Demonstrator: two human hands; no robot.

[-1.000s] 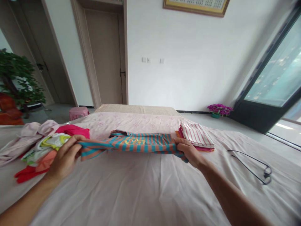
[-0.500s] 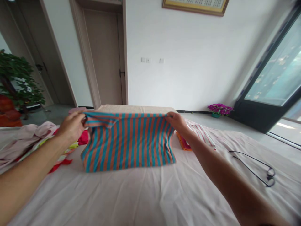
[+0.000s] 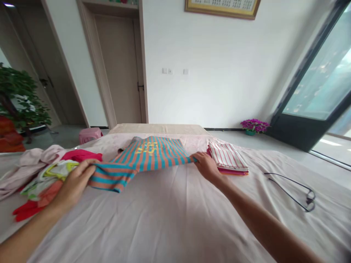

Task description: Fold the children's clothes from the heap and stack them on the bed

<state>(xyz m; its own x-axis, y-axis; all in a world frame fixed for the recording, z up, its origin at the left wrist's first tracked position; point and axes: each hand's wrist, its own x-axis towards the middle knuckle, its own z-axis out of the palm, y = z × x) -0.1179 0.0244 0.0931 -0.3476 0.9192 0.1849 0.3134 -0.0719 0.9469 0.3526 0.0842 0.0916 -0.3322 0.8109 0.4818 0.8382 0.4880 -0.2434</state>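
- The striped shirt (image 3: 161, 155) lies between the two hands and reaches away beyond them, its yellow lettering facing up
- The left hand (image 3: 78, 179) pinches the sleeve at the shirt's left end, thumb and fingers pressed together on the cloth; part of the sleeve spreads out below and to the right of the fingertips
- The right hand (image 3: 206, 165) pinches the near right corner, so the shirt is just left of it, with the near edge drawn out between the hands
- Just beside the right hand sits a folded pile (image 3: 229, 157), striped white and red on top; I cannot tell whether they touch
- A loose heap of clothes (image 3: 41, 159) is by the left hand, partly behind it
- The glasses (image 3: 309, 199) lie on the pale sheet (image 3: 170, 219), well apart from the shirt, beyond the pile to the right
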